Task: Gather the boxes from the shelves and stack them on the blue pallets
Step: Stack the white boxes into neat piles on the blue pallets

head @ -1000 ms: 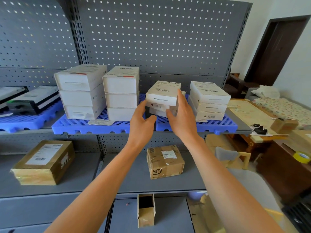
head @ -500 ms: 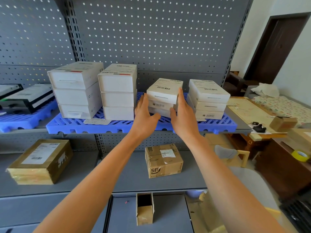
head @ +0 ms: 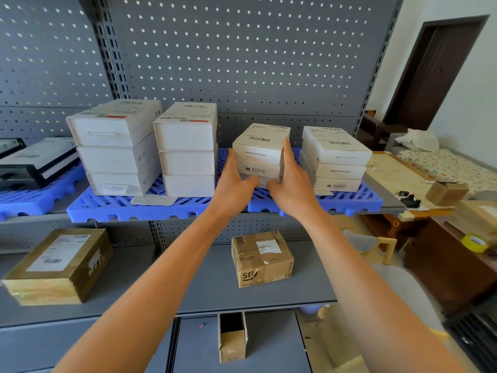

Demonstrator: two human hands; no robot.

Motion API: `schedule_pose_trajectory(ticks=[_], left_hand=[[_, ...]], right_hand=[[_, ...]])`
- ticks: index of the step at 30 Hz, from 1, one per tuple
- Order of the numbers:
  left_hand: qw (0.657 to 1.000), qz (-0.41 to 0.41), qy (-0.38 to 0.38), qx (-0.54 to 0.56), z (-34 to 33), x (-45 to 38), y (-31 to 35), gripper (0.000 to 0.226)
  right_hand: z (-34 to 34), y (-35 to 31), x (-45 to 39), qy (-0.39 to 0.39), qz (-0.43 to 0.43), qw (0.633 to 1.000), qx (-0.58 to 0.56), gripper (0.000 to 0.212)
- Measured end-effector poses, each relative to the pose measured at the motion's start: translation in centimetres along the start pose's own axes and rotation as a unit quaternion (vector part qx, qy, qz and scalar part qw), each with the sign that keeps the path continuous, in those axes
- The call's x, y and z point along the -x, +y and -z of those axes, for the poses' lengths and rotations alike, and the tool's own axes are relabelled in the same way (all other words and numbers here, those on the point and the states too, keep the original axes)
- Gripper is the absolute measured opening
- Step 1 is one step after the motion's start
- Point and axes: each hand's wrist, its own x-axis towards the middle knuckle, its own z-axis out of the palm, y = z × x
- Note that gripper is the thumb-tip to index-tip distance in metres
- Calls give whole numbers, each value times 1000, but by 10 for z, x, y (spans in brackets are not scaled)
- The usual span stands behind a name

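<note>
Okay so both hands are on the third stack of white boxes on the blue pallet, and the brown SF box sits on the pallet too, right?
Not quite. The head view shows the SF box on the grey shelf below the blue pallet. Both hands, left and right, are on the third stack.

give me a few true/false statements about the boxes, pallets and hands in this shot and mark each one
1. Both hands, left hand and right hand, flank the third white stack. True.
2. The blue pallet holds four white stacks. True.
3. The SF carton sits on a pallet. False: it rests on the bare grey shelf below.
4. The yellow tape roll lies on the pallet. False: it lies on the dark furniture at right.
</note>
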Motion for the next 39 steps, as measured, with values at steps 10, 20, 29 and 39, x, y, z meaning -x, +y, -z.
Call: schedule_pose_trajectory(ticks=[10,20,29,39], left_hand=[[1000,15,-5,1,1,-8,-7,63],[1000,13,-22,5,4,-18,-11,73],[999,21,-8,35,5,-21,-14,70],[998,14,0,63,3,-20,-13,66]], right_hand=[[-7,0,6,10,-36,996,-80,93],[-4,-2,9,16,-53,994,-91,91],[-4,-11,14,19,-78,987,-136,87],[-8,-17,21,12,-100,977,-187,90]])
